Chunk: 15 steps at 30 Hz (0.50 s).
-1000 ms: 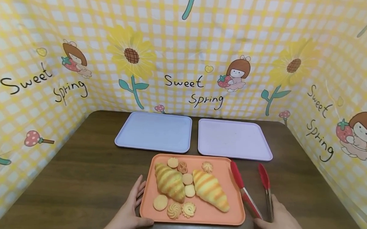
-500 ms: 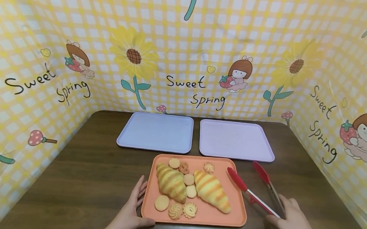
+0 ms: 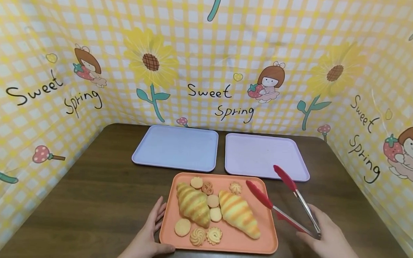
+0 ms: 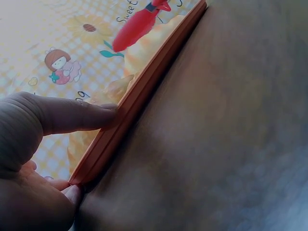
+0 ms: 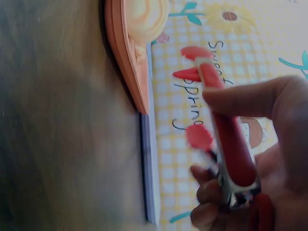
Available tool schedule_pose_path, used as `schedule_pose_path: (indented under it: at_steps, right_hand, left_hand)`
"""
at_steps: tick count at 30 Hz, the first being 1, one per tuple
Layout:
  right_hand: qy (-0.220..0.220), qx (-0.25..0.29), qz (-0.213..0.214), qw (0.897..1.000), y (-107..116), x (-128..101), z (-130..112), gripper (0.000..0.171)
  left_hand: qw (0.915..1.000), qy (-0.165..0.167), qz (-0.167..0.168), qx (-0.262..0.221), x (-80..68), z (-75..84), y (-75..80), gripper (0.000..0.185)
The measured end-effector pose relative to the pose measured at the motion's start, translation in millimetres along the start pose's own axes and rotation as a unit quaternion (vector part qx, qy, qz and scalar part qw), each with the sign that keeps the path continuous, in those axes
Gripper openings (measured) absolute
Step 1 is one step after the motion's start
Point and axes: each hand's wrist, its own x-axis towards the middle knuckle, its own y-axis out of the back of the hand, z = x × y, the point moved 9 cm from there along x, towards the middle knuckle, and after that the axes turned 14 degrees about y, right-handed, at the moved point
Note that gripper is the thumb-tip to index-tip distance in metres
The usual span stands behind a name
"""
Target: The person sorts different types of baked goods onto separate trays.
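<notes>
My left hand (image 3: pixel 147 235) holds the near left corner of an orange tray (image 3: pixel 267 247), thumb (image 4: pixel 94 115) against its front wall and fingers along the left side. On that tray lie two striped croissants, one browner (image 3: pixel 193 204) and one paler (image 3: pixel 239 214), among several cookies (image 3: pixel 198 237). To the right, my right hand (image 3: pixel 332 241) grips red-tipped metal tongs (image 3: pixel 261 195) near the hinge end. The tongs' arms are spread. One red tip overlaps the orange tray's upper right part in the head view, the other the lilac tray.
Behind the orange tray, a pale blue tray (image 3: pixel 176 147) lies at the left and a lilac tray (image 3: pixel 260 153) at the right, both bare. Dark wooden table (image 3: pixel 84 200) shows on both sides. A yellow checked cloth (image 3: pixel 209 49) walls in the back and sides.
The right hand has first moved right, then swung the tongs left, so their red tips now reach over the orange and lilac trays. The left hand stays at the orange tray's corner.
</notes>
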Motion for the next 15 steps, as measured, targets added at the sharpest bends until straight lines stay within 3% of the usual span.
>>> schedule_pose_path:
  at_steps: [5,15]
  right_hand:
    - [0.063,0.016,0.029,0.997,-2,7,-22,0.084]
    - [0.129,0.019,0.033,0.991,-7,14,-45,0.081]
  left_hand:
    - [1.0,-0.003,0.005,0.002,0.1,-0.4,0.0,0.133]
    - [0.9999,-0.006,0.005,0.007,0.1,0.6,-0.7,0.132]
